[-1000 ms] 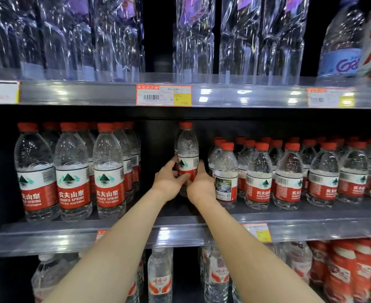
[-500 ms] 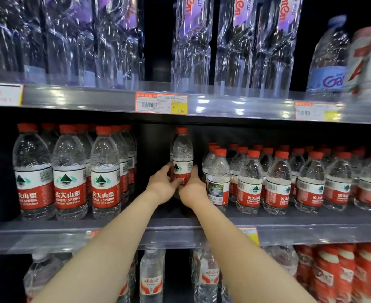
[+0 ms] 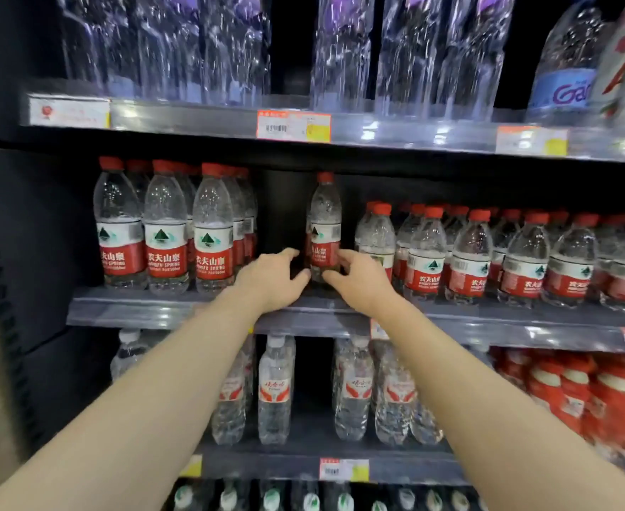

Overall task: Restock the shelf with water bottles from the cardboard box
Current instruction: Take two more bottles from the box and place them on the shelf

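Note:
A lone water bottle [image 3: 325, 223] with a red cap and red-and-white label stands upright in the gap on the middle shelf [image 3: 163, 313]. My left hand [image 3: 270, 278] hovers just left of its base, fingers spread, with a dark gap between hand and bottle. My right hand [image 3: 358, 284] is at the bottle's lower right, fingers apart, thumb and forefinger tips touching the label and base. A row of matching bottles [image 3: 165, 230] stands to the left. Smaller ones [image 3: 469, 252] fill the right side. No cardboard box is in view.
The upper shelf [image 3: 395, 130] carries tall clear bottles [image 3: 344, 49] and price tags. The lower shelf holds white-capped bottles [image 3: 276, 392] and red-wrapped bottles [image 3: 576, 392]. A dark cabinet wall [image 3: 27, 234] closes the left side.
Both hands were wrapped around the lone bottle; now they have loosened and drawn back and apart, leaving it standing on the shelf. The view has pulled back and tilted down.

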Motion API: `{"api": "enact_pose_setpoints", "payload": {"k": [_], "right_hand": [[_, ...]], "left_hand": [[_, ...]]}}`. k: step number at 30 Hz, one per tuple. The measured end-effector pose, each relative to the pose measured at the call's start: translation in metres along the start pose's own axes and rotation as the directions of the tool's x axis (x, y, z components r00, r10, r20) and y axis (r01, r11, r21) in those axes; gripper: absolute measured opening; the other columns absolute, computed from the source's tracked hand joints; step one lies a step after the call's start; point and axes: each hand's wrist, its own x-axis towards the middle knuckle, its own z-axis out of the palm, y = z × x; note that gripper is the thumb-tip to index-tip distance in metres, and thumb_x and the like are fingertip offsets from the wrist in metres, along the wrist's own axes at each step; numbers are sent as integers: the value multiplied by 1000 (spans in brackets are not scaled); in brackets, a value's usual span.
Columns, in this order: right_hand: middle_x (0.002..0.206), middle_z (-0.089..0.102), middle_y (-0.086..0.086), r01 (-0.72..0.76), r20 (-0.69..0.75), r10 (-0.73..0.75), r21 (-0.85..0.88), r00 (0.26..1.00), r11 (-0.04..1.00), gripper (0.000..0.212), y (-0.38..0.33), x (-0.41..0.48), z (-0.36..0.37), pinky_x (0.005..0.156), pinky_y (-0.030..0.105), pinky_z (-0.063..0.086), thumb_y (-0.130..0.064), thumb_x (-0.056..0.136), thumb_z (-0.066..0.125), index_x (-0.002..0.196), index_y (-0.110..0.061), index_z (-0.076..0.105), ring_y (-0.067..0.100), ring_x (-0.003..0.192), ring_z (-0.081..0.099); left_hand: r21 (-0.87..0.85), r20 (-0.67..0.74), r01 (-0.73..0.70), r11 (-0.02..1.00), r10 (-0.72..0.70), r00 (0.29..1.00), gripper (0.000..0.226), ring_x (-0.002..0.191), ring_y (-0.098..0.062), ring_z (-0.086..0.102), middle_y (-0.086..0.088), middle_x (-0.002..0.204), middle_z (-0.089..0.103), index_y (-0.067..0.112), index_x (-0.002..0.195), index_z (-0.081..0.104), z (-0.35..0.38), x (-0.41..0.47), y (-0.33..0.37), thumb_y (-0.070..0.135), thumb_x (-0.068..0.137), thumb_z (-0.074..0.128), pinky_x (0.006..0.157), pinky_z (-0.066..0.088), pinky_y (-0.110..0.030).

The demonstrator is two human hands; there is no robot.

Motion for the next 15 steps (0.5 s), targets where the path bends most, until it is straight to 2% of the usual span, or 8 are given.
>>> {"api": "enact_pose_setpoints", "payload": {"k": [4, 8, 10, 12, 15], "right_hand": [[139, 63, 3, 35, -60, -39, -70, 997, 997, 59, 14, -8, 10, 106, 31, 44, -32, 96, 63, 150, -16, 48, 23, 129, 56], [128, 68, 6, 24, -80, -27, -35, 996, 999, 56, 10, -22, 8, 85, 23, 45, -24, 99, 61, 152, -16, 45, 23, 111, 64], [136, 64, 6, 22, -35, -22, -11, 999, 1000, 55, 1, -27, -1, 93, 21, 43, -20, 99, 61, 151, -13, 45, 22, 120, 61], [149, 54, 4, -16, 42, 17, -22, 999, 1000, 58, -12, -37, -17, 108, 28, 42, -21, 98, 61, 153, -13, 43, 21, 133, 54], [155, 46, 1, -112, 143, 121, -70, 982, 991, 60, -36, -58, -58, 106, 41, 47, -26, 99, 59, 155, -21, 39, 23, 134, 53]], "left_hand": [[108, -100, -49, 993, 60, 993, 62, 118, -37, 64, -14, 132, 66, 27, 157, 40, 15, -9, -1, 55, 102, 45, 90, 51, -43], [88, -137, -65, 994, 76, 988, 62, 107, -40, 66, -18, 122, 70, 19, 155, 44, 13, -12, 0, 48, 100, 46, 85, 54, -45], [127, -88, -80, 989, 91, 992, 66, 109, -40, 66, -19, 127, 69, 14, 153, 46, 5, -22, 0, 51, 98, 44, 89, 54, -46], [185, -46, -86, 979, 96, 994, 70, 119, -42, 61, -22, 140, 62, 11, 152, 49, -6, -36, 5, 53, 96, 45, 104, 48, -49], [275, 64, -98, 956, 84, 994, 73, 131, -44, 53, -25, 152, 50, 10, 154, 47, -45, -57, 28, 54, 95, 46, 116, 36, -53]]}}
